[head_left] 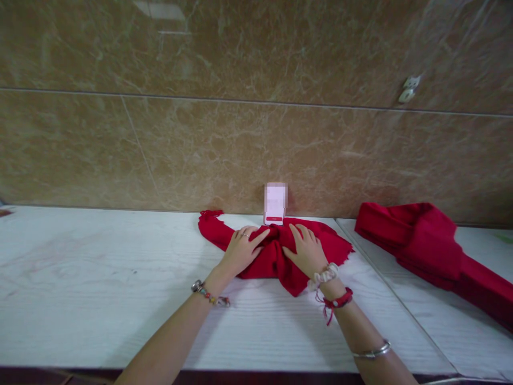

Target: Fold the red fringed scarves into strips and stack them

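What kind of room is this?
I can't tell for sure, but maybe a room at home or a small workroom. There's a shiny brown stone-look wall, a pale wood-look tabletop against it, and a phone propped up behind a red cloth.

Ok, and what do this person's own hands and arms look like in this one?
Both hands are bare, with no sleeves on the visible forearms. The left hand has a ring, and its wrist a beaded, multicoloured bracelet with a round silvery piece. The right hand has a pale scrunchie at the wrist, a red tasselled band, then a silvery bangle up the forearm.
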### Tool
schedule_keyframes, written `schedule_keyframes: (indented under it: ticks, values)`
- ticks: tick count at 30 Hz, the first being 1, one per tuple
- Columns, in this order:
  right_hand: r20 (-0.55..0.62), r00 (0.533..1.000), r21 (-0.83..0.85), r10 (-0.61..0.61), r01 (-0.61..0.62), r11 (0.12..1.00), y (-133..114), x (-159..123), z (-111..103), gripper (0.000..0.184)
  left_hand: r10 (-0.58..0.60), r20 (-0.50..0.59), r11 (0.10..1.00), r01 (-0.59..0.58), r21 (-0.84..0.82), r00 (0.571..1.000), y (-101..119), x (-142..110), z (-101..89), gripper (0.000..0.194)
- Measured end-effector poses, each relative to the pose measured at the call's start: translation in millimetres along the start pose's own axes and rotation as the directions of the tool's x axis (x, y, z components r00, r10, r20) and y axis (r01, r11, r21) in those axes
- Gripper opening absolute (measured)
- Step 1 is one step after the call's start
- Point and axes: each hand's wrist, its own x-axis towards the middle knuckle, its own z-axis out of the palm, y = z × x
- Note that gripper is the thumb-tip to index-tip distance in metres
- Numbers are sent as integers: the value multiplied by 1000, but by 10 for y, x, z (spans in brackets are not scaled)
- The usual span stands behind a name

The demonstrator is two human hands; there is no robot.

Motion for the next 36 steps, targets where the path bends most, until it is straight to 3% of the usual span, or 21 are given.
schedule_keyframes:
  ticks: [4, 10, 14, 18, 22, 25, 28, 33, 36]
  values:
    - [224, 974, -47, -29, 41, 998, -55, -58, 95, 56, 198, 51, 978, -194, -79, 979, 28, 7, 0, 43]
    - [340, 932, 48, -124, 114, 992, 69, -22, 54, 53, 64, 276, 998, -63, -11, 959, -91, -83, 116, 46]
    - [322, 923, 130, -210, 177, 976, 132, -6, 46, 41, 44, 360, 999, -40, -18, 932, -165, -143, 184, 48]
    - [202, 949, 207, -241, 199, 958, 139, 0, 53, 31, 32, 398, 998, -8, -62, 917, -173, -177, 217, 49]
    - [48, 979, 396, -199, 164, 903, 116, 27, 26, 14, -23, 374, 980, 94, -173, 927, -160, -169, 212, 49]
    - [8, 991, 486, -135, 114, 867, 117, 47, -12, 14, -138, 258, 925, 218, -312, 956, -166, -141, 204, 47]
    - [84, 986, 513, -145, 82, 855, 127, 53, -71, 13, -291, 197, 843, 348, -410, 936, -188, -110, 193, 44]
    - [300, 917, 540, -264, 65, 839, 140, 39, -212, 14, -397, 358, 718, 529, -452, 845, -203, -65, 160, 35]
    - [402, 866, 573, -298, 15, 819, 147, 36, -249, 10, -416, 370, 692, 553, -464, 831, -179, -42, 137, 33]
